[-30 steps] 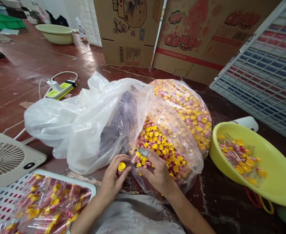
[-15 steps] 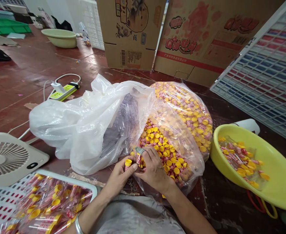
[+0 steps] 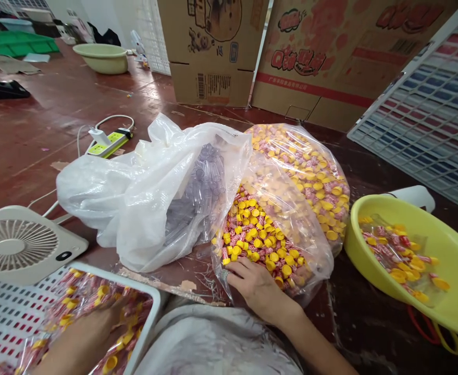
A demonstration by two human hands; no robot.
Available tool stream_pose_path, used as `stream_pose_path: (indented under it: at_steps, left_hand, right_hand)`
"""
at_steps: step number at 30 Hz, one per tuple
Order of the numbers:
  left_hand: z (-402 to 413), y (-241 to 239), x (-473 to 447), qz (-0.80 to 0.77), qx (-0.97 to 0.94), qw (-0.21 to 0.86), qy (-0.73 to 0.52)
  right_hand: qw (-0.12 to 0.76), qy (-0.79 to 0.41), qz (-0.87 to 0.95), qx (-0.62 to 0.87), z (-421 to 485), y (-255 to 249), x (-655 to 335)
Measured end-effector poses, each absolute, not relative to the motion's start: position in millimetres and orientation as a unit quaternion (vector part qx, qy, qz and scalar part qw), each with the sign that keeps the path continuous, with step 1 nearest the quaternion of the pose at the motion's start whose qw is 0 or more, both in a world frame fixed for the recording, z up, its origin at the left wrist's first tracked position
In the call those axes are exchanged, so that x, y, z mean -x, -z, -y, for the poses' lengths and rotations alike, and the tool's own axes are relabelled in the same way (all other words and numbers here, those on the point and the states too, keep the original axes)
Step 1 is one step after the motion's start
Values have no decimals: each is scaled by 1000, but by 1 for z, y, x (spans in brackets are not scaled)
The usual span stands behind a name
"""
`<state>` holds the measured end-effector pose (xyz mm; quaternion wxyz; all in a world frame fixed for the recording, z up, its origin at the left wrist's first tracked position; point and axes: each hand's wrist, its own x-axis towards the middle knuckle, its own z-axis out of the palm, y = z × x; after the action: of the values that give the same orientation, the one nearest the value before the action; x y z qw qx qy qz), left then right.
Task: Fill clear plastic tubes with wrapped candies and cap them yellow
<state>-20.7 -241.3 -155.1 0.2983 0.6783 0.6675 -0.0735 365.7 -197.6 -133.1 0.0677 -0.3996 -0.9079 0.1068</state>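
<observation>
My right hand (image 3: pixel 257 285) lies at the mouth of a clear bag (image 3: pixel 314 260) heaped with small red-and-white tubes with yellow caps (image 3: pixel 260 239). Its fingers curl into the edge of the pile and their tips are hidden. My left hand (image 3: pixel 90 329) is down in the white basket (image 3: pixel 150 302) at the lower left, over a plastic bag of capped tubes (image 3: pixel 131 317). It is smeared by motion, so its fingers do not show clearly. A white bag (image 3: pixel 135 198) of empty clear tubes (image 3: pixel 201 182) lies just left of the open bag.
A yellow-green basin (image 3: pixel 440 250) with some capped tubes stands at the right. A small white fan (image 3: pixel 21 245) and a power strip (image 3: pixel 109 143) lie at the left. Cardboard boxes (image 3: pixel 310 57) and a white grid tray (image 3: pixel 428 114) stand behind.
My left hand, which held a yellow-capped tube next to my right hand, has swung down left into the white basket. My right hand has dropped to the bag's mouth.
</observation>
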Motion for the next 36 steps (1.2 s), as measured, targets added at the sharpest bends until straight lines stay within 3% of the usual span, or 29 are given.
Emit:
stream_pose_path:
  at_steps: [6,8,11,13,16,20,25,28,33,36]
  left_hand:
    - [201,131,-96,-589,-762,247,-104]
    - [185,134,-128,-587,-774,212,-106]
    - [168,140,-150,-587,-779,196,-102]
    - [165,140,-153,-553,-784,239,-147]
    - [172,132,-150,-491,-759,374,-208]
    - [185,118,-153,-465,-656,548,-230]
    - [189,115,-162,-442,-506,671,-315]
    - [190,117,-169,-424,-425,732,-322]
    - [190,117,-181,-401,-398,762,-316]
    - [179,113,-170,-467,-521,646,-304]
  right_hand:
    - [75,-66,915,390,196,137,-353]
    - [145,-92,890,422,195,139,-356]
    - [319,-176,793,488,193,137,-362]
    - [413,-233,712,517,194,134,-362]
    - [477,-309,630,530,195,129,-358]
    - [461,-309,651,518,197,120,-351]
    - [362,-214,801,425,199,114,-350]
    - [354,-141,811,443,204,124,-343]
    - [345,-134,805,465,206,128,-335]
    - [278,-162,837,442,196,116,-352]
